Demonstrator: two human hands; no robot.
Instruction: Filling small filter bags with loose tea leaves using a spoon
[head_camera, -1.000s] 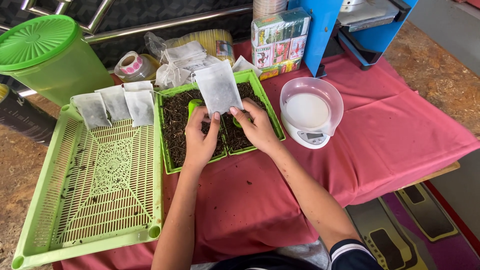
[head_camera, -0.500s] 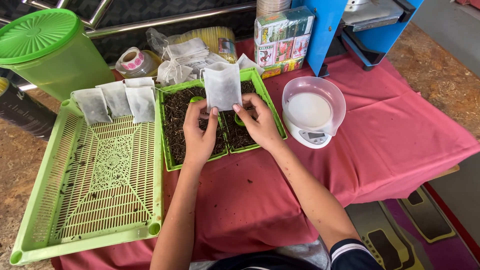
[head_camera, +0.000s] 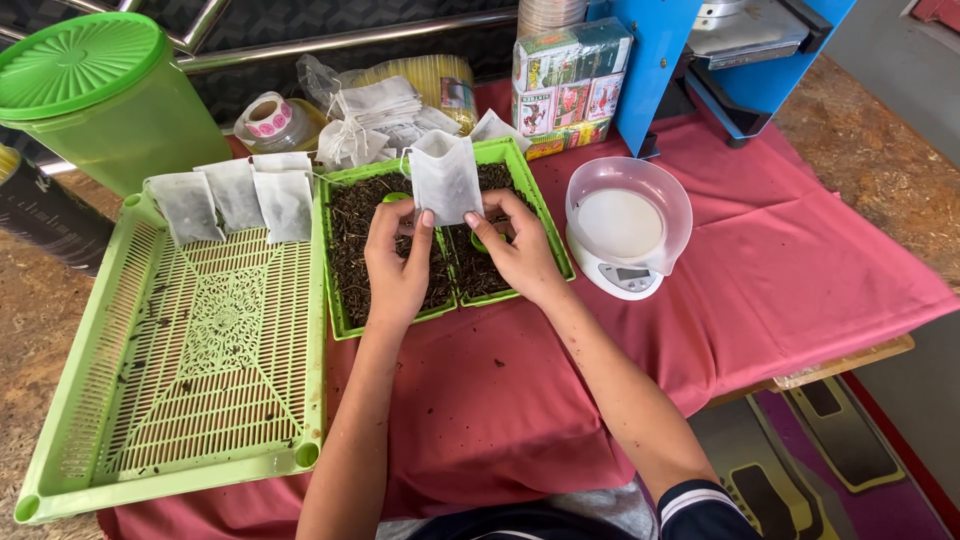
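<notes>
At the far left stands a green lidded bin (head_camera: 95, 95). Near it a large pale green slatted tray (head_camera: 180, 400) lies on the red-clothed worktop (head_camera: 800, 250); three filled white pouches (head_camera: 235, 200) rest in a row along its far edge, likely laid out flat to keep them apart. Just right of it a smaller green tray of dark loose leaf (head_camera: 350, 250) sits, with a green scoop (head_camera: 392, 199) partly buried in it. Above this tray the left hand (head_camera: 397, 262) and right hand (head_camera: 517, 250) pinch the bottom corners of one white paper pouch (head_camera: 445, 178), holding it upright with its mouth facing far, apparently so spills fall back into the tray. Both grips are closed on the pouch. Behind lie a bundle of empty pouches (head_camera: 375, 115) and a roll of stickers (head_camera: 268, 120). To the right sit colourful small boxes (head_camera: 570, 85), a white kitchen scale with a clear bowl (head_camera: 625, 225), and a blue machine (head_camera: 720, 50).
</notes>
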